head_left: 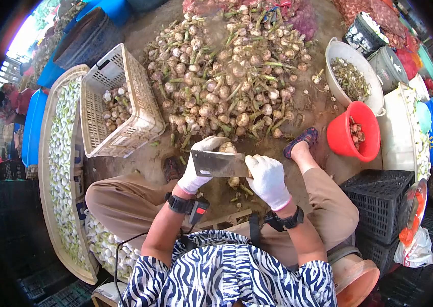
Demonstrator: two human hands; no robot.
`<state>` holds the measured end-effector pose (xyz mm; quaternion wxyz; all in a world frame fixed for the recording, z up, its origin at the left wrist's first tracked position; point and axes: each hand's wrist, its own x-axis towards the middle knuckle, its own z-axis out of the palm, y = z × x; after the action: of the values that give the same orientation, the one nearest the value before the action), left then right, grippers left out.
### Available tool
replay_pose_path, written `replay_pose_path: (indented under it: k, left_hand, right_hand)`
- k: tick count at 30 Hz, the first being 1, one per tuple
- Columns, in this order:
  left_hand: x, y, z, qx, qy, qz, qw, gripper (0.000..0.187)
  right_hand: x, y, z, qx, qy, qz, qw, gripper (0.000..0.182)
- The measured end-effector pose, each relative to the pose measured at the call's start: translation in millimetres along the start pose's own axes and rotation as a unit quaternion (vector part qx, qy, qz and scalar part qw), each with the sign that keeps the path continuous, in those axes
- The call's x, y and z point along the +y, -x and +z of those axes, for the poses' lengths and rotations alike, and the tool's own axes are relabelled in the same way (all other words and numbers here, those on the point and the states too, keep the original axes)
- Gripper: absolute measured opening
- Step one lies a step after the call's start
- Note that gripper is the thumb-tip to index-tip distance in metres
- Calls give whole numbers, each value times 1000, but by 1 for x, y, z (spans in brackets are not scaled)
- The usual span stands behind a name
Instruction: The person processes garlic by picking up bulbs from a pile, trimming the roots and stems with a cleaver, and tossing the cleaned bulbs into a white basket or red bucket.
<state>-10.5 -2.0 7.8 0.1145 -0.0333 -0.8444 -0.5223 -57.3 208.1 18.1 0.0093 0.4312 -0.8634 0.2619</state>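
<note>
Dirt floor (145, 158) spreads out under a seated person, and the biggest thing on it is a wide heap of garlic (231, 71), bulbs with green stalks, lying straight ahead beyond the feet. Along the left edge runs a long tray of trimmed stalks (60, 169), and beside it a white plastic crate (124, 102) leans tilted with a few bulbs inside. To the right stand a white basin (375, 94) holding scraps and, just below it, a red bucket (341, 138) with a few pieces in it; a black crate (380, 199) sits by the right knee. Between the knees, the right hand (268, 180), in a white glove, is wrapped closed around the handle end of a cleaver (219, 163), whose blade lies broadside to the camera. The left hand (201, 165), gloved too, has its fingers (211, 143) curled around a garlic bulb (227, 148) that peeks just above the blade's top edge. To trim it well, I judge the bulb should be held steady with the fingertips tucked clear of the cutting edge, and the cut kept close to the head so little is wasted. Small cut pieces (237, 187) lie on the ground beneath the blade.
</note>
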Motion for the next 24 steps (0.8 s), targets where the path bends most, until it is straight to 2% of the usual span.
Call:
replay_pose_path:
  k: [5,7,8,10,11,13,14,15,17,18,19,21,22,23,24]
  left_hand:
    - [-6,1,1,3,-30,22,999,48]
    - [-6,5,2,19,60,-62,996,49]
    - [3,3,-3,8,16,-84,996,47]
    - [1,4,-1,6,7,-100,995,46]
    - [1,4,0,2,0,-114,993,46]
    - [15,8,-8,4,8,-103,995,47]
    - [27,10,-14,-6,51,-115,992,53]
    - [22,9,-17,-4,49,-113,992,53]
    - [1,13,-12,47,209,-178,960,60]
    - [-12,12,-9,58,297,-217,928,57]
    - [-17,7,-8,59,296,-210,930,57]
    - [-20,7,-3,94,466,-244,845,45]
    - [-16,4,2,114,467,-256,839,35]
    - [-18,3,7,112,471,-255,837,35]
    - [-21,4,11,114,561,-248,782,34]
  right_hand:
    - [3,3,6,11,18,-14,1000,30]
    - [12,6,17,21,36,15,999,30]
    - [18,9,25,23,36,17,999,30]
    - [33,12,40,84,17,9,996,26]
    - [39,14,45,85,18,10,996,26]
    - [55,15,54,51,18,154,987,21]
    - [84,20,66,21,32,216,976,17]
    - [100,23,72,38,27,249,967,15]
    - [73,5,43,61,-35,283,957,12]
    - [62,2,39,84,-112,263,955,11]
    - [52,1,37,111,-187,240,946,11]
    - [30,0,27,85,-293,240,922,9]
    - [21,-2,24,72,-328,254,907,9]
    - [15,-3,23,60,-363,266,891,10]
    - [14,-3,27,53,-399,273,874,11]
